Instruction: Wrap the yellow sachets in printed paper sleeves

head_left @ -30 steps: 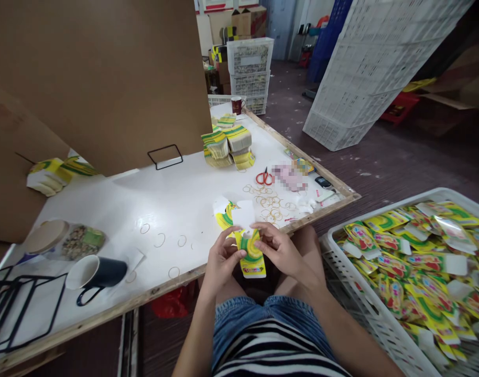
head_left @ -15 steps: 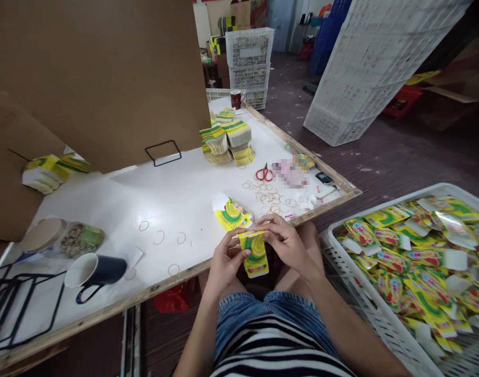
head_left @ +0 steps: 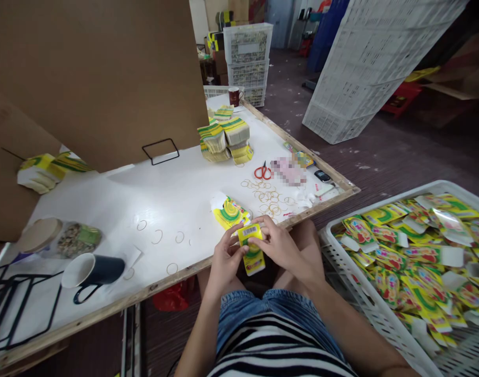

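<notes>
Both my hands hold one small yellow-green packet just past the table's near edge, over my lap. My left hand pinches its left side and my right hand grips its top, where the folded flap shows a barcode. A second packet of the same kind lies flat on the white table just beyond my fingers. Several rubber bands are scattered on the table to the right of it.
A white crate full of loose packets stands at my right. On the table are bundled packet stacks, red scissors, a dark mug on its side, a jar, and a black wire stand. Cardboard sheets lean behind.
The packet's white top flap, upright a second ago, is now folded down with the barcode facing up. My hands stayed in place; my view shifted slightly.
</notes>
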Demonstrator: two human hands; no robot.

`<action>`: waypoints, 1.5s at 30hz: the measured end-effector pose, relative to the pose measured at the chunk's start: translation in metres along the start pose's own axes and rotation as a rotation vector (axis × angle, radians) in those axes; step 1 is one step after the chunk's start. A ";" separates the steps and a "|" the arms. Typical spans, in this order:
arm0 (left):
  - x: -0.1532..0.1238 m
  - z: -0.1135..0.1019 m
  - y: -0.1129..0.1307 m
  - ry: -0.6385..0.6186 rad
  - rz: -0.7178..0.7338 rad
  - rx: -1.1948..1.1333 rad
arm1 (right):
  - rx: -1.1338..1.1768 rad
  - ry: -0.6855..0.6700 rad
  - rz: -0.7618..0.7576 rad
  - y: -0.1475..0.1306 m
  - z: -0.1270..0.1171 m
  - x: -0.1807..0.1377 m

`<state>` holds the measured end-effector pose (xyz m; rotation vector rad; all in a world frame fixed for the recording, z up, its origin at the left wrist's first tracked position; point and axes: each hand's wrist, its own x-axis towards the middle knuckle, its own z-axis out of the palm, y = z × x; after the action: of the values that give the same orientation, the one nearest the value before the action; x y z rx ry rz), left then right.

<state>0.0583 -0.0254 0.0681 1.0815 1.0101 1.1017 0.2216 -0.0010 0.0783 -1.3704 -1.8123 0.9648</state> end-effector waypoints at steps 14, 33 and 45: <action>0.002 0.005 0.003 -0.046 -0.032 0.008 | -0.012 0.078 0.045 0.005 0.003 -0.004; 0.024 -0.014 -0.022 0.314 0.313 0.534 | -0.613 0.769 -0.059 0.022 -0.102 -0.040; 0.024 -0.023 -0.041 0.253 0.346 0.823 | -0.118 0.291 -0.004 0.045 0.039 0.065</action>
<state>0.0463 -0.0031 0.0219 1.8574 1.5878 1.1341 0.1952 0.0636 0.0243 -1.4925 -1.6705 0.6265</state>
